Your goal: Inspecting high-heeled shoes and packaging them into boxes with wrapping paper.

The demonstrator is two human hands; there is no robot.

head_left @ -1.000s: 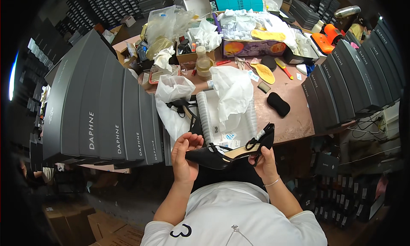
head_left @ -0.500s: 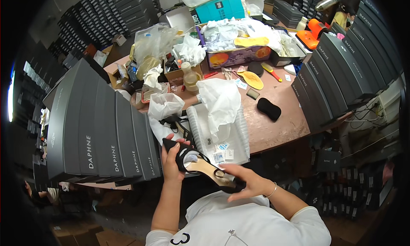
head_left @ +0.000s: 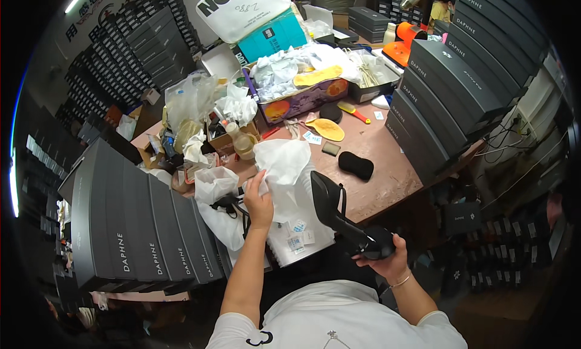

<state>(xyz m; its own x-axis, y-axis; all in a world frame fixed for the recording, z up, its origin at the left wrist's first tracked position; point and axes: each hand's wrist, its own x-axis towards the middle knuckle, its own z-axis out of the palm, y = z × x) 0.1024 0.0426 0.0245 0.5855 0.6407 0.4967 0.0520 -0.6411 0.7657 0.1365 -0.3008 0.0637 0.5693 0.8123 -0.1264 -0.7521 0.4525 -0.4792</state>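
Observation:
A black pointed-toe high-heeled shoe (head_left: pixel 336 213) is raised above the table's front edge, its toe pointing away from me. My right hand (head_left: pixel 390 261) holds it around the heel end, and a thin strap stands off its side. My left hand (head_left: pixel 259 202) is empty with fingers apart, at the left edge of white tissue paper (head_left: pixel 283 167). That paper lies over an open white-lined box (head_left: pixel 281 243) holding small paper packets (head_left: pixel 298 237). Just left of my left hand, a second black strappy shoe (head_left: pixel 229 205) lies partly hidden in white wrapping (head_left: pixel 218 225).
Stacked dark shoeboxes flank me, left (head_left: pixel 130 228) and right (head_left: pixel 445 95). On the pink table (head_left: pixel 387 182) lie a black sponge (head_left: pixel 356 166), a yellow insole (head_left: pixel 327 130), a brush (head_left: pixel 354 111) and a clear bottle (head_left: pixel 241 142). Behind them stands a purple carton (head_left: pixel 305 101) of crumpled paper.
My left hand has let go of the shoe and moved to the tissue paper. My right hand has carried the shoe to the right and turned it. The view has shifted slightly.

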